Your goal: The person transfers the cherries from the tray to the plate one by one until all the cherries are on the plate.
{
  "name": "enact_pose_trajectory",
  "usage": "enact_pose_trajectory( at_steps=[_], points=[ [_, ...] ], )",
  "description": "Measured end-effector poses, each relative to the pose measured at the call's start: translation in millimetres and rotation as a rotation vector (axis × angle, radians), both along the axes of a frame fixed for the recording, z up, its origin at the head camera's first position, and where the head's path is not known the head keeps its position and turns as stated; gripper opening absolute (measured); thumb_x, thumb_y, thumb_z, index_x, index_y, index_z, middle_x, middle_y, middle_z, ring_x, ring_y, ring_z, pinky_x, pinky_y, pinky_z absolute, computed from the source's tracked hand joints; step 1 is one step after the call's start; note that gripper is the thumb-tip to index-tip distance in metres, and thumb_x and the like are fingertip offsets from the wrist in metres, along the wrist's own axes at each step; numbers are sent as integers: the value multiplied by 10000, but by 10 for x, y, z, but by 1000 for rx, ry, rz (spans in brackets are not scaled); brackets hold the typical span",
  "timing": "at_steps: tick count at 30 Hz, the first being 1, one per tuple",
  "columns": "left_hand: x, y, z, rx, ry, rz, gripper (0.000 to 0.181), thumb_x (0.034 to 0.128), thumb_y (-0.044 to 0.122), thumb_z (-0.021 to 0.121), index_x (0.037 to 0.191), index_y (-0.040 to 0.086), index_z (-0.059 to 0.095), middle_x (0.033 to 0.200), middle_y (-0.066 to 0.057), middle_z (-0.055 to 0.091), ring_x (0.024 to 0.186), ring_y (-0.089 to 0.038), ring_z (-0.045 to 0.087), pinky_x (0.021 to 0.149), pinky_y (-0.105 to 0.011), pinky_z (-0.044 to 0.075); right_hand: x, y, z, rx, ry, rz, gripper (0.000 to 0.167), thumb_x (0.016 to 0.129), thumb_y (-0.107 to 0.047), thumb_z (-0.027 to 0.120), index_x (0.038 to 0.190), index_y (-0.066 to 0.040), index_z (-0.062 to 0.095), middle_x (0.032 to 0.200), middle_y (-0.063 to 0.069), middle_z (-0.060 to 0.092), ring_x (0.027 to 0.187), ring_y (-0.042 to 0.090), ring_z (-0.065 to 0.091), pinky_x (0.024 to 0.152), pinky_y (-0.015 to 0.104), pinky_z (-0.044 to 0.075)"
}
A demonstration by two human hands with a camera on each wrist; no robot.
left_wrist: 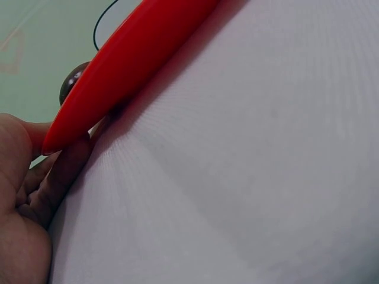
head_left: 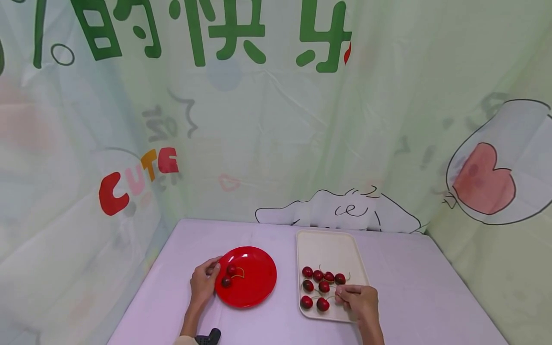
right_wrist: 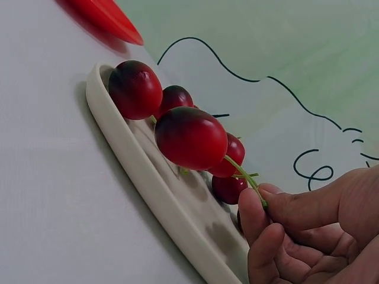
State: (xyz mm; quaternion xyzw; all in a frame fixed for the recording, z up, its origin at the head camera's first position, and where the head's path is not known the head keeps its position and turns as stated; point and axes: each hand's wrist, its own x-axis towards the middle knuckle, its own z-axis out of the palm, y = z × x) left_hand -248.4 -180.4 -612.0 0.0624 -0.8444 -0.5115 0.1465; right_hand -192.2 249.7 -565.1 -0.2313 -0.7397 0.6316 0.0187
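A red plate point(head_left: 254, 287) lies on the left, bearing two dark red cherries point(head_left: 226, 281) with joined stems. My left hand point(head_left: 204, 282) grips its left rim; in the left wrist view the thumb is over the rim and fingers are beneath. To the right is a cream tray point(head_left: 329, 244) with several cherries point(head_left: 318, 275) in rows toward its near half. Over the tray's near right part, my right hand point(head_left: 360, 299) pinches the green stem point(right_wrist: 246, 176) of a cherry point(right_wrist: 191, 138) between thumb and forefinger. Whether that cherry touches the tray cannot be told.
Both the plate and tray stand on a table with a pale lilac cover point(head_left: 401, 282). A printed curtain point(head_left: 302, 143) hangs behind the table and along its sides. Around the left wrist is a black band point(head_left: 209, 338).
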Motion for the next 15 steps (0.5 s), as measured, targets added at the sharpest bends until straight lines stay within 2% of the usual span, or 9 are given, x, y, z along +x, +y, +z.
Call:
enact_pose_trajectory(
  at_steps=[10, 15],
  points=[
    [-19, -24, -36, 0, 3, -13, 303, 1091, 130, 653, 1372, 95, 760, 1211, -150, 798, 940, -171, 675, 776, -188, 532, -8, 7, -27, 9, 2, -4, 134, 934, 36, 814, 1023, 131, 782, 750, 89, 804, 632, 140, 758, 571, 241, 550],
    [-62, -47, -84, -29, -2, -5, 301, 1082, 129, 661, 1362, 113, 769, 1189, -121, 806, 923, -133, 675, 839, -243, 499, -6, 3, -49, -8, 24, -11, 127, 932, 62, 803, 1019, 150, 775, 742, 95, 805, 628, 141, 763, 581, 235, 572]
  ],
)
